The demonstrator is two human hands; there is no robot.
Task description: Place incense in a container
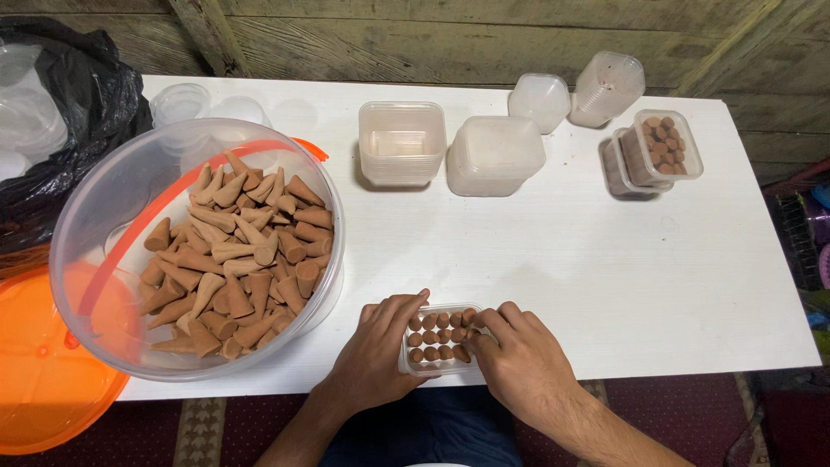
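Observation:
A small clear plastic box [439,365] sits at the table's near edge, packed with upright brown cones [437,336]. My left hand [378,352] cups its left side, fingers curled over the rim. On the right side my right hand [519,361] has its fingertips on the cones at that end. Whether a cone is pinched between those fingers is hidden. A large clear bucket [104,207] with an orange handle, holding a heap of loose brown cones [238,251], stands just left of my left hand.
An orange lid [43,380] lies at the bottom left by a black bag [86,95]. Stacks of empty clear boxes [402,143] and lids [494,154] stand at the back of the white table [605,277]. Two filled boxes [661,147] sit at the back right.

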